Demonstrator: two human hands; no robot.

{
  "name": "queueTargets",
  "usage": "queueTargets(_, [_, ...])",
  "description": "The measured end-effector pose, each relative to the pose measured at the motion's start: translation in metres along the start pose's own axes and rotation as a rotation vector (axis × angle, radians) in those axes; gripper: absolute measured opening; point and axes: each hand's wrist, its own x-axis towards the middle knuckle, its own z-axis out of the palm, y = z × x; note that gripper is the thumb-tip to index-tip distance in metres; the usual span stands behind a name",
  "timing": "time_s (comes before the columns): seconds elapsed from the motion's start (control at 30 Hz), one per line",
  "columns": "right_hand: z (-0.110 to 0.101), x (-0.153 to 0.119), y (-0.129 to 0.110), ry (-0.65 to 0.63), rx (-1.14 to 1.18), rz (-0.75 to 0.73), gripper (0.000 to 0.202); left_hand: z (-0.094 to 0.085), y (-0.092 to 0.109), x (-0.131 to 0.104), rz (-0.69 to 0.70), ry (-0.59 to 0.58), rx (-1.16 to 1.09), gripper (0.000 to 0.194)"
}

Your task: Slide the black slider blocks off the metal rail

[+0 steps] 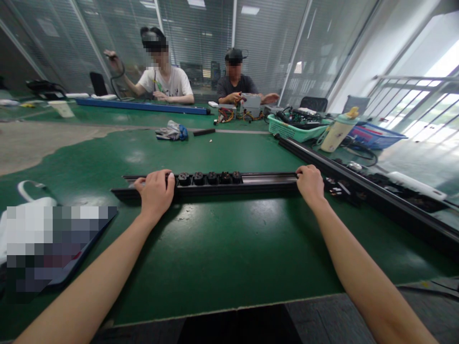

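Note:
A long black power strip housing [229, 189] lies crosswise on the green table, its channel facing up. Several round black socket modules [212, 178] sit in a row inside it, left of centre. To their right a bare stretch of the channel [268, 178] shows. My left hand [156, 192] is closed over the housing near its left end, thumb beside the socket row; whatever lies under the palm is hidden. At the right end, my right hand [311, 185] grips the housing with bent fingers, which cover its tip. Small black parts [340, 188] lie just beyond that hand.
A long black rail [373, 196] runs diagonally on the right. Behind it stand a green basket [297, 130], a cream tumbler [337, 134] and a blue basket [380, 135]. Gloves [172, 131] lie ahead; a dark tablet-like slab [89, 243] is at left. Two people sit opposite.

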Motion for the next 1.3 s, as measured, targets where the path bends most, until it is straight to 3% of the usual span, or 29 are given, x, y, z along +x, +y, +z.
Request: queueTargets(1.3, [0.003,0.005,0.018,0.050,0.003,0.035,0.031,0.000,-0.001,0.000,-0.003,-0.005,0.009,0.043])
